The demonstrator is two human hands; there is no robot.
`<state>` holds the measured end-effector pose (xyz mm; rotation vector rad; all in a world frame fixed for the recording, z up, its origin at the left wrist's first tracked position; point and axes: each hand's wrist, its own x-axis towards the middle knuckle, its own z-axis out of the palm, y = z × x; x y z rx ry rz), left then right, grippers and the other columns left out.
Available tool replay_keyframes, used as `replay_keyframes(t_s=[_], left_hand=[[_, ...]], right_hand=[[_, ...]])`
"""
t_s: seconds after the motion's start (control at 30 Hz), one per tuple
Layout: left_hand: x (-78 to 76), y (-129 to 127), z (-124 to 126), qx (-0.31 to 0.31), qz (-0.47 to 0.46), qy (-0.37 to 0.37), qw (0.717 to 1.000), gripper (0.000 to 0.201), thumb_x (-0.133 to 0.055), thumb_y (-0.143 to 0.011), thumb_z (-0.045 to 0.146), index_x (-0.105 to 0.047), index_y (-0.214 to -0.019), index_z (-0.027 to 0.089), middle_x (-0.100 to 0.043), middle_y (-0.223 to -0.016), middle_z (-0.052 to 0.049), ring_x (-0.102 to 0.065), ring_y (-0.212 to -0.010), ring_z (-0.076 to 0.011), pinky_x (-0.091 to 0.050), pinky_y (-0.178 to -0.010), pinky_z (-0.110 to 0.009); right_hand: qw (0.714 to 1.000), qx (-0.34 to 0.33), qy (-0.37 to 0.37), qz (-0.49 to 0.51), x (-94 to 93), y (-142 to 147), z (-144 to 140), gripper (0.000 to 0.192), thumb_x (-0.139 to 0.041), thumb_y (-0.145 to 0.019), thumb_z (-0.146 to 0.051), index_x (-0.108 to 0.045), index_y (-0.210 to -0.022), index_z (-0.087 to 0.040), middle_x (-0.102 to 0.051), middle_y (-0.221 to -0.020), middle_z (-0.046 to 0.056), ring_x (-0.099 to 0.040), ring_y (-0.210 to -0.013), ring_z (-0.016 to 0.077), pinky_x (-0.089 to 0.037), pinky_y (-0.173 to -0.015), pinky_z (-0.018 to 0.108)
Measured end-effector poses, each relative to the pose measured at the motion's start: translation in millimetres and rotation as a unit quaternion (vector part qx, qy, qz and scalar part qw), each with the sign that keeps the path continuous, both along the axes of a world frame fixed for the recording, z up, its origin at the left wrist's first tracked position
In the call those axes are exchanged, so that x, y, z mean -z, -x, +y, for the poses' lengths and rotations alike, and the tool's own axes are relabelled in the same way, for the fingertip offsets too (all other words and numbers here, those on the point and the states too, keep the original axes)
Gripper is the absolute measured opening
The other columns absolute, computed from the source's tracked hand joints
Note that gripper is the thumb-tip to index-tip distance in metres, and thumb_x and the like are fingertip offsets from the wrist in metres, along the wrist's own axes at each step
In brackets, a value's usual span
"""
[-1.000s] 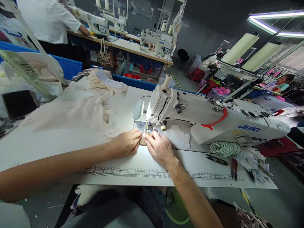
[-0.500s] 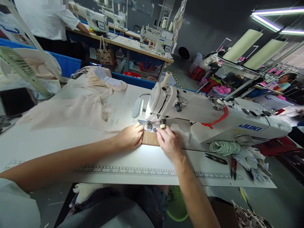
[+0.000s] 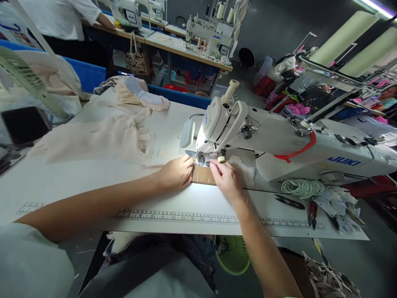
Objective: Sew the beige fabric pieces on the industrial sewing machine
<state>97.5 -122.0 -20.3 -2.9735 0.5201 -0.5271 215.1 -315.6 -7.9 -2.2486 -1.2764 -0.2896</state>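
Observation:
A white sewing machine [image 3: 228, 124] marked JUKI stands over the table, its lamp lighting the needle area. Just left of its presser foot [image 3: 197, 159], my left hand [image 3: 176, 173] is closed, fingertips pressed together. Whatever those fingers hold is hidden. On the other side, my right hand [image 3: 228, 178] is closed too, thumb and forefinger pinched beside a small dark round part [image 3: 207, 164]. What lies in that pinch is too small to make out. A brown plate [image 3: 203, 175] with white marks shows between the hands.
Cream fabric [image 3: 93, 138] spreads across the table's left side. At the right lie mint-green cord [image 3: 302, 188], black thread snips [image 3: 290, 201], red-handled snips [image 3: 312, 214] and fabric scraps [image 3: 338, 205]. A printed ruler [image 3: 186, 217] runs along the front edge. A green basket [image 3: 234, 256] stands below.
The camera view has shifted, so the machine's right end sits farther right. Both hands keep nearly the same place beside the presser foot.

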Motion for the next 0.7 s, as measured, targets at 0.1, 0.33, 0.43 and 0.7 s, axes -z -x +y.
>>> replay_keyframes(t_s=[0.1, 0.33, 0.43, 0.7], left_hand=[[-1.0, 0, 1, 0.005, -0.005, 0.009, 1.000, 0.040, -0.036, -0.099, 0.021, -0.073, -0.090, 0.007, -0.067, -0.096, -0.019, -0.059, -0.093, -0.0282, -0.054, -0.081, -0.042], [-2.3, -1, 2, 0.000, -0.025, 0.005, 1.000, 0.033, -0.041, -0.099, 0.021, -0.070, -0.092, 0.008, -0.067, -0.097, -0.015, -0.059, -0.093, -0.0256, -0.054, -0.082, -0.038], [-2.7, -3, 3, -0.013, -0.018, -0.014, 1.000, 0.031, -0.041, -0.098, 0.022, -0.069, -0.090, 0.010, -0.066, -0.097, -0.013, -0.059, -0.092, -0.0249, -0.053, -0.080, -0.036], [-5.0, -7, 4, -0.038, 0.027, 0.043, 0.998, 0.028, -0.039, -0.098, 0.022, -0.066, -0.092, 0.015, -0.066, -0.099, -0.012, -0.058, -0.094, -0.0264, -0.050, -0.080, -0.037]], right_hand=[[0.999, 0.020, -0.010, 0.046, -3.9, -7, 8, 0.035, -0.041, -0.103, -0.039, -0.068, -0.090, -0.021, -0.073, -0.090, 0.010, -0.067, -0.080, 0.0208, -0.046, -0.069, 0.028], [0.993, 0.077, 0.003, 0.086, -6.4, -12, 14, 0.039, -0.042, -0.100, -0.042, -0.057, -0.070, -0.024, -0.067, -0.068, 0.004, -0.061, -0.066, 0.0174, -0.040, -0.064, 0.025], [0.992, 0.080, -0.005, 0.094, -4.8, -6, 9, 0.036, -0.041, -0.101, -0.044, -0.060, -0.079, -0.024, -0.068, -0.071, 0.003, -0.060, -0.065, 0.0163, -0.038, -0.062, 0.024], [0.992, 0.112, 0.015, 0.059, -1.2, -10, 16, 0.046, -0.042, -0.101, -0.045, -0.055, -0.062, -0.024, -0.062, -0.058, 0.002, -0.057, -0.058, 0.0161, -0.035, -0.058, 0.025]])
